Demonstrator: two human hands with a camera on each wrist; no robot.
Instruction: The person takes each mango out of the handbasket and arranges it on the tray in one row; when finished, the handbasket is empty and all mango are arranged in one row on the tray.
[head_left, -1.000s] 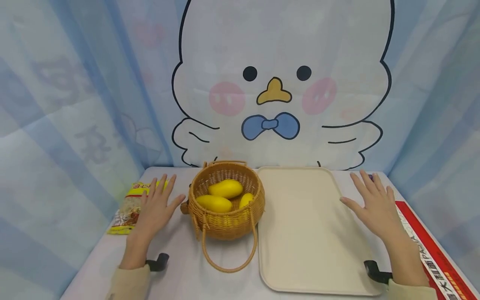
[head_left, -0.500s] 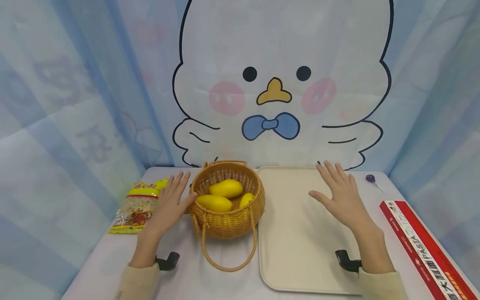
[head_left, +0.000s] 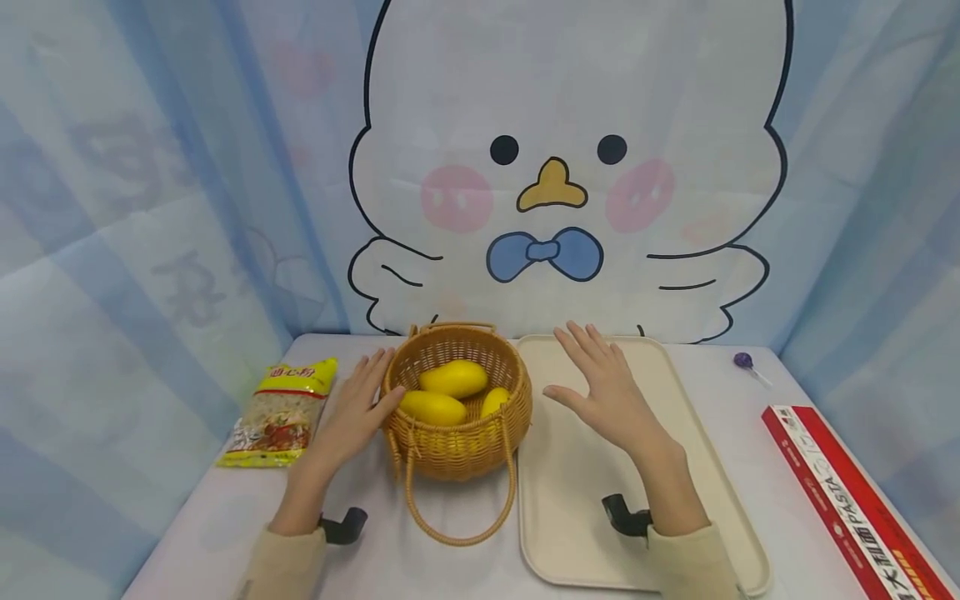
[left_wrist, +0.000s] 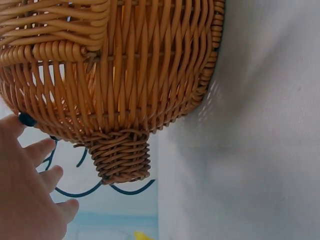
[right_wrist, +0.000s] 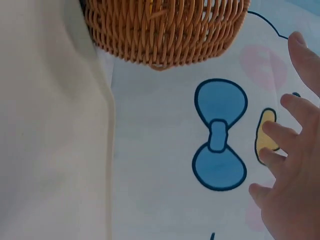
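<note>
A round wicker basket stands left of the table's middle, its looped handle hanging down in front. Inside lie yellow mangoes, one partly hidden by the near wall. My left hand is at the basket's left side, fingers straight and thumb right at the rim; in the left wrist view its fingertips are close to the wicker wall and its stubby woven knob. Over the tray my right hand hovers with spread fingers, to the right of the basket and holding nothing.
A cream rectangular tray lies right of the basket. At the left is a yellow food packet. A purple lollipop and a long red pasta box lie at the right. A curtain with a cartoon bird stands behind.
My right hand has moved left from beyond the tray's right edge to above the tray, uncovering the lollipop and pasta box. My left hand has shifted right, up to the basket.
</note>
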